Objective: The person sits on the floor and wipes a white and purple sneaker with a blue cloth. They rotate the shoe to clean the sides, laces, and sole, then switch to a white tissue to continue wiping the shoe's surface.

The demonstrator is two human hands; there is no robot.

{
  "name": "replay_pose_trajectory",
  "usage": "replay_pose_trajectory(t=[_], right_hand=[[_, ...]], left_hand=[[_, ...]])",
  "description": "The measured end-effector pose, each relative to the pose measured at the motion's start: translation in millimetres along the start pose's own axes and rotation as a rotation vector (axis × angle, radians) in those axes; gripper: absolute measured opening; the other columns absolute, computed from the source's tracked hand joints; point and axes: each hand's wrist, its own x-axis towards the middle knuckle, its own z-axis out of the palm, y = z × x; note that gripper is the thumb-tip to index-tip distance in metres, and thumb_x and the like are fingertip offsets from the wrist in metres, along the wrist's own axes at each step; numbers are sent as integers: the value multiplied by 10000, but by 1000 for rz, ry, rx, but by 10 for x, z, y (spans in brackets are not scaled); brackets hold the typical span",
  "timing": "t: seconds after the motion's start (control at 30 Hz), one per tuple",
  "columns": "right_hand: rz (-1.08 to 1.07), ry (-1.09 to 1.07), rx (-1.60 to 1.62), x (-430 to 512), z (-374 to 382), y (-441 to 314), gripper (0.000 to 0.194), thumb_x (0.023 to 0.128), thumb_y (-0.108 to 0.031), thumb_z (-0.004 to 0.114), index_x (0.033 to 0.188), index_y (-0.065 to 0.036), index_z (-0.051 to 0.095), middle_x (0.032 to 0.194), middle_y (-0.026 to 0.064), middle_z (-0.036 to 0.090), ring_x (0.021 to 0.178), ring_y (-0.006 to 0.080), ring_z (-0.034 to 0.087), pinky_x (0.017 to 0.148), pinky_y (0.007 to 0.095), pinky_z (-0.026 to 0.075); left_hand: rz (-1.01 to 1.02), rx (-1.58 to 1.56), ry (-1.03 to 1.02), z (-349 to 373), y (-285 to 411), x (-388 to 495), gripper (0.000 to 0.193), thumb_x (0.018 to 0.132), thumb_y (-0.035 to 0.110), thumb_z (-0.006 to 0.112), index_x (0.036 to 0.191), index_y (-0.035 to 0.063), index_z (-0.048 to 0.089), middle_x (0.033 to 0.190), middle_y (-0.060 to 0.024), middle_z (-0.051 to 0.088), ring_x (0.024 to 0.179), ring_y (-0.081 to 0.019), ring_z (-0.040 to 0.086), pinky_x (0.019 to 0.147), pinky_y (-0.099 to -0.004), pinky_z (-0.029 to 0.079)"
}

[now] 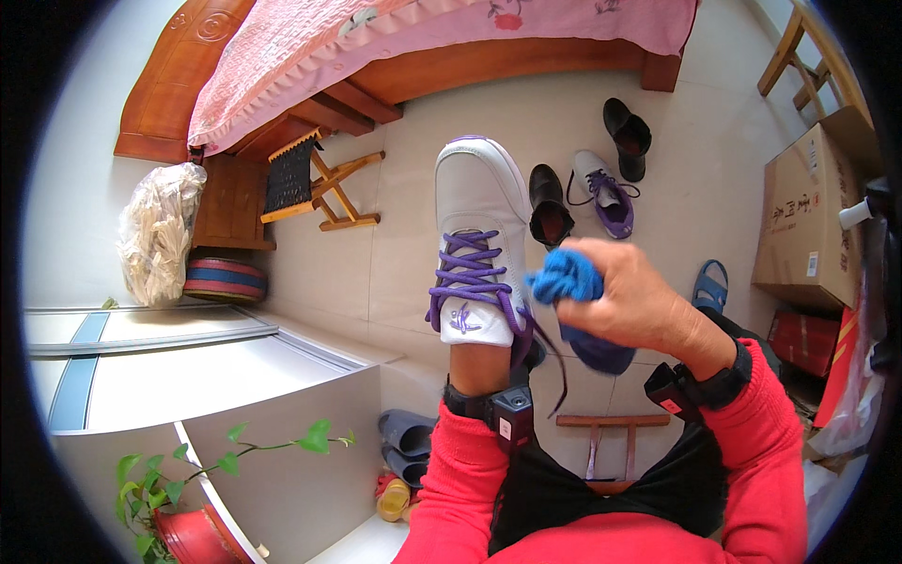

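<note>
A white sneaker (480, 190) with purple laces is raised in front of me, toe pointing away. My left hand (480, 366) is inside it up to the wrist, so its fingers are hidden. In my right hand (631, 299) is a bunched blue cloth (566, 276), just right of the sneaker's laces and apart from its upper. Below that hand shows a darker blue rounded thing (597, 350); whether it belongs to the cloth I cannot tell. One loose purple lace end hangs by my left wrist.
The matching sneaker (604, 189) lies on the floor between two black shoes (549, 201). A folding stool (320, 183) stands left, near the bed (493, 67). Cardboard boxes (803, 211) are at right. A potted vine (201, 532) and grey slippers (407, 433) are lower left.
</note>
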Motion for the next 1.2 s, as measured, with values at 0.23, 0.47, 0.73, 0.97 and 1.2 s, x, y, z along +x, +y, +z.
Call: replay_pose_trajectory(t=[0.23, 0.47, 0.73, 0.97, 1.2], right_hand=[[-208, 295, -5, 37, 129, 55, 331, 733, -210, 767, 1022, -68, 688, 903, 129, 631, 809, 316, 654, 723, 384, 529], [-374, 262, -233, 1, 201, 94, 377, 686, -67, 805, 1055, -101, 736, 936, 92, 647, 838, 265, 664, 756, 347, 553], [-202, 75, -55, 16, 146, 81, 339, 713, -211, 774, 1018, -75, 713, 894, 125, 642, 811, 315, 658, 739, 385, 541], [-74, 237, 60, 28, 57, 37, 298, 738, -172, 744, 989, -18, 694, 848, 142, 646, 764, 267, 654, 724, 363, 531], [-210, 278, -31, 35, 177, 88, 319, 733, -207, 764, 1008, -57, 709, 921, 124, 637, 811, 315, 650, 739, 382, 531]], left_hand=[[8, -95, -60, 72, 76, 193, 365, 826, 159, 662, 1174, 58, 615, 1161, -171, 629, 1068, -359, 601, 956, -440, 459], [-124, -238, 41, 6, 239, 230, 256, 873, 160, 616, 1114, 73, 625, 1033, -141, 642, 967, -344, 619, 864, -427, 487], [-382, -504, -76, -5, 228, 190, 309, 893, 173, 617, 1181, 62, 606, 1117, -152, 635, 1049, -350, 605, 930, -427, 468], [-12, -50, -75, 4, 149, 89, 513, 831, 124, 623, 1323, 4, 546, 1336, -224, 544, 1229, -406, 522, 1084, -475, 381], [-132, -177, -154, 44, 167, 211, 371, 851, 127, 617, 1211, 38, 601, 1197, -183, 612, 1098, -369, 584, 960, -447, 460]])
